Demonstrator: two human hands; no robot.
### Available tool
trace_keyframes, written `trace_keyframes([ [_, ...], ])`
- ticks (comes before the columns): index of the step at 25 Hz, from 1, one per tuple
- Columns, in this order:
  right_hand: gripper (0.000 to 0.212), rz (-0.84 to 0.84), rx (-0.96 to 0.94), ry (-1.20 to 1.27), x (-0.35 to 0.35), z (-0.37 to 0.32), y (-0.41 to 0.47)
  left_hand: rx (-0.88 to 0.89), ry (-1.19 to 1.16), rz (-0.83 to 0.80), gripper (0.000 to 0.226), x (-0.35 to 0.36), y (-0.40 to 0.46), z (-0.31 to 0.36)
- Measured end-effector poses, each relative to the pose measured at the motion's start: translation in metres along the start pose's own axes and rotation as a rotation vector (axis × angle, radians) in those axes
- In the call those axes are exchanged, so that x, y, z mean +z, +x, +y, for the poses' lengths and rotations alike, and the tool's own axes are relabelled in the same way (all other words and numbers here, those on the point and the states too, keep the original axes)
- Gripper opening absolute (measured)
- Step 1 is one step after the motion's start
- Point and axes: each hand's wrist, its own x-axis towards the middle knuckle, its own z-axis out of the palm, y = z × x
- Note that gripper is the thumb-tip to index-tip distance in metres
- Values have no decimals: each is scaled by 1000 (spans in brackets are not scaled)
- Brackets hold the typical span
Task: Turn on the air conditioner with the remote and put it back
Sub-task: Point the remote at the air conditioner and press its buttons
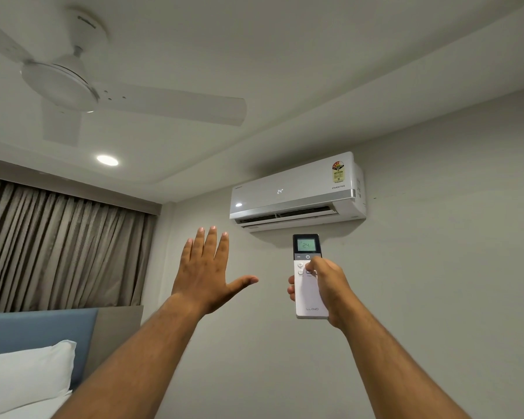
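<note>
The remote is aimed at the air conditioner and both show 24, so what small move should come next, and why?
Probably lower the right hand with the remote and carry it back to its place. The air conditioner shows 24 on its panel and its flap looks open, so it seems already on; only the return is left.

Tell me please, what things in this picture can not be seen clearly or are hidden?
All in the head view:
- Remote: the right hand covers its right side and some buttons; the small button labels are too small to read.
- Air conditioner: its sticker text is too small.
- Ceiling fan: one blade is cut off by the left edge.
- Pillow: cut off by the left edge.
- Where the remote belongs: out of frame.
</note>
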Motion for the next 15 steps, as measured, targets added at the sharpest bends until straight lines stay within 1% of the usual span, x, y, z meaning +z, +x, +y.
trace_keyframes([
  [2, 13, -4, -3, -4, 0, -1, -1, 4, 0, 1, 119, 0, 0, 0],
  [10, 20, -15, -1, -11, 1, -4, -6, 1, -4, 13, 118, 2, -1, -2],
  [15, 19, -13, 0, -2, 3, -6, -8, 4, -10, 11, 117, 0, -1, -1],
])
